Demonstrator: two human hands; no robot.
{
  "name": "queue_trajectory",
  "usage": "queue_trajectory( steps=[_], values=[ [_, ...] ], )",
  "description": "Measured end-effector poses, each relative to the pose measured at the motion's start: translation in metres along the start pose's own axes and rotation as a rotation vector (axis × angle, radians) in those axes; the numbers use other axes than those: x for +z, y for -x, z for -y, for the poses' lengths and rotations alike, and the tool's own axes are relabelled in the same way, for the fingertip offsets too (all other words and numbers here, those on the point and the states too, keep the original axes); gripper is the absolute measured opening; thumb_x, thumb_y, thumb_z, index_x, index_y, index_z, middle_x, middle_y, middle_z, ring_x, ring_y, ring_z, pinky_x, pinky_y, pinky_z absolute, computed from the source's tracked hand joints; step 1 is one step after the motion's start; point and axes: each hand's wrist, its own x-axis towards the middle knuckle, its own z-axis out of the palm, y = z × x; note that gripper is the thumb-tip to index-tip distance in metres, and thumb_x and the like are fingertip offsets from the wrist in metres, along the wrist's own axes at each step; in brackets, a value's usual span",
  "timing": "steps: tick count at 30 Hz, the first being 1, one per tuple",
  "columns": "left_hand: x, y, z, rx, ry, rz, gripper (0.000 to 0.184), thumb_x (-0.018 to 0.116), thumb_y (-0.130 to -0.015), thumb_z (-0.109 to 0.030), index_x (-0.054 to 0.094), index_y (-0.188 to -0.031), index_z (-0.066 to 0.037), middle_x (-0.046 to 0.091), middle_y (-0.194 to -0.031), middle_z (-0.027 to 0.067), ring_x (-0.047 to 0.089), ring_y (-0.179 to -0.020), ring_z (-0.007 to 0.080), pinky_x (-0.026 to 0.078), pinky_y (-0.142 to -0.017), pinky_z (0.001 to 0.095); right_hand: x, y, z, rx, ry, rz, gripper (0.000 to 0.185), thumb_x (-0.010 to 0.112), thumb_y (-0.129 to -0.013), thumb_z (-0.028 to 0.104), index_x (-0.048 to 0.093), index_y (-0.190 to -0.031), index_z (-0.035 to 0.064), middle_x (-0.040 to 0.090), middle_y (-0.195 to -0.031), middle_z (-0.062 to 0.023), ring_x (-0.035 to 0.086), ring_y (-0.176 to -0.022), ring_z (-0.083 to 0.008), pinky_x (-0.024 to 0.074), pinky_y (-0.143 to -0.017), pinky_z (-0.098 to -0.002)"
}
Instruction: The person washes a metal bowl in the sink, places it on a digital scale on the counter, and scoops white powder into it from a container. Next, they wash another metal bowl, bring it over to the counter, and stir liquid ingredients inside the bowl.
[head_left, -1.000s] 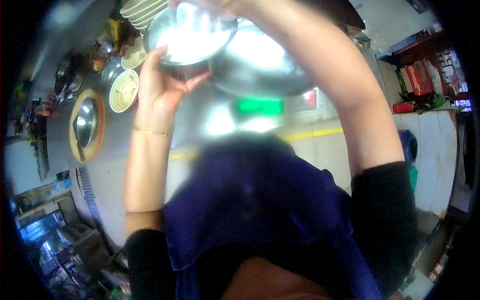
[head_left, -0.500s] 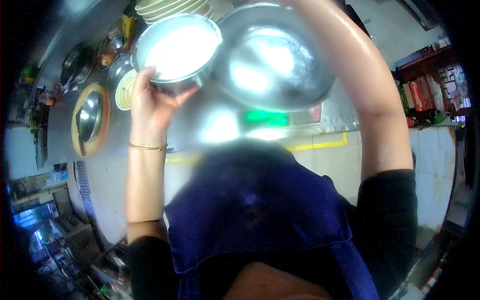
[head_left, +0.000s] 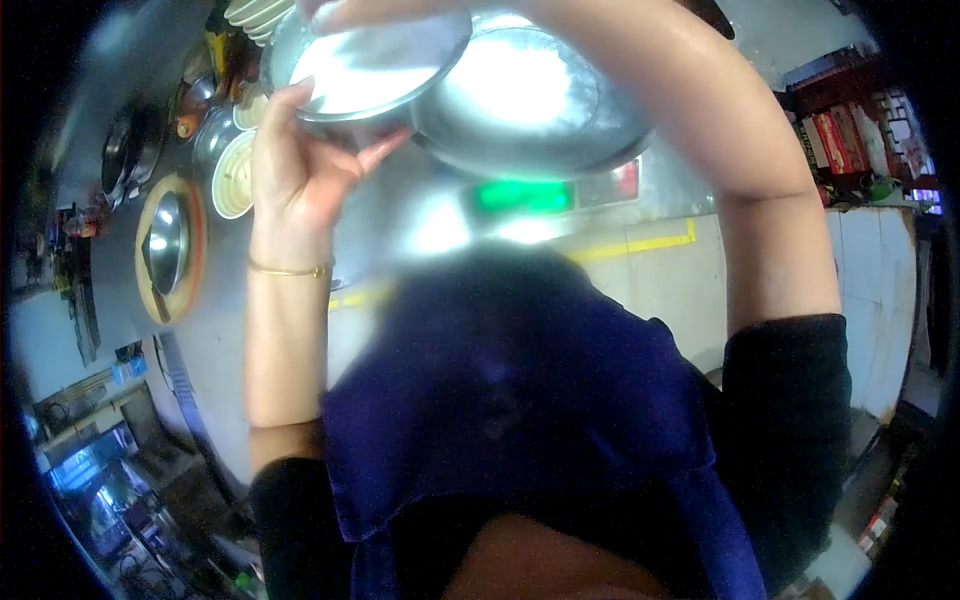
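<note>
Right hand (head_left: 365, 12) now over the held bowl (head_left: 385, 113)

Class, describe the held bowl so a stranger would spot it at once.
Start at the grey counter, where a large round basin shines. Overlapping its left edge in view is the smaller bowl, bright inside. Unlike its neighbours, it is held by the left hand.
</note>
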Motion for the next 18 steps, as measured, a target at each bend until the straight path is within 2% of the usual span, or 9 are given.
queue_trajectory(
  steps=[2,8,11,14,15,18],
  values=[
    [0.001,0.001,0.002,-0.015,0.004,0.016,0.066,0.065,-0.08,-0.019,0.033,-0.135,-0.002,0.034,-0.139,0.0212,0.032,-0.131,0.0417,0.029,-0.1,0.0698,0.002,0.006,0.011,0.09,0.082,0.068,0.022,0.062,-0.073,0.019,0.07,-0.088,0.0043,0.066,-0.08,-0.0205,0.065,-0.077,-0.0358,0.0509,-0.072,-0.0422],
    [0.003,0.004,0.002,-0.02,0.002,0.006,0.065,0.065,-0.08,-0.019,0.033,-0.135,-0.003,0.034,-0.139,0.0213,0.031,-0.132,0.0413,0.029,-0.101,0.0699,0.006,0.01,0.017,0.101,0.136,0.098,0.023,0.062,-0.074,0.024,0.07,-0.088,0.0064,0.066,-0.081,-0.0213,0.065,-0.08,-0.0362,0.0506,-0.074,-0.0433],
    [0.004,0.005,0.002,-0.015,-0.006,0.022,0.066,0.064,-0.08,-0.019,0.032,-0.136,-0.004,0.034,-0.139,0.0213,0.031,-0.132,0.041,0.029,-0.1,0.0699,0.01,0.008,0.023,0.179,0.137,0.145,0.028,0.059,-0.077,0.03,0.07,-0.087,0.0059,0.066,-0.083,-0.0214,0.065,-0.081,-0.0371,0.0504,-0.075,-0.0436],
    [0.011,0.005,0.002,-0.002,-0.018,-0.03,0.064,0.063,-0.081,-0.02,0.032,-0.136,-0.005,0.035,-0.138,0.0211,0.032,-0.131,0.0404,0.028,-0.101,0.0701,0.029,0.011,0.02,0.118,0.24,0.169,0.033,0.055,-0.08,0.034,0.07,-0.087,0.0046,0.066,-0.086,-0.0222,0.065,-0.083,-0.0373,0.0503,-0.077,-0.0436],
    [0.01,0.004,0.002,-0.025,-0.003,-0.014,0.064,0.062,-0.082,-0.02,0.032,-0.136,-0.005,0.035,-0.138,0.0213,0.032,-0.131,0.0405,0.028,-0.101,0.07,0.032,0.009,0.016,0.112,0.282,0.226,0.035,0.053,-0.082,0.032,0.069,-0.088,0.0006,0.066,-0.086,-0.0242,0.065,-0.083,-0.0379,0.0503,-0.076,-0.043],
    [0.007,0.001,0.005,-0.03,-0.005,0.013,0.064,0.061,-0.082,-0.021,0.032,-0.137,-0.005,0.034,-0.139,0.0218,0.032,-0.131,0.0415,0.028,-0.101,0.0698,0.042,0.004,0.011,0.144,0.249,0.272,0.038,0.055,-0.087,0.034,0.068,-0.1,0.0007,0.066,-0.097,-0.021,0.064,-0.094,-0.0355,0.0483,-0.083,-0.0427]
  ],
)
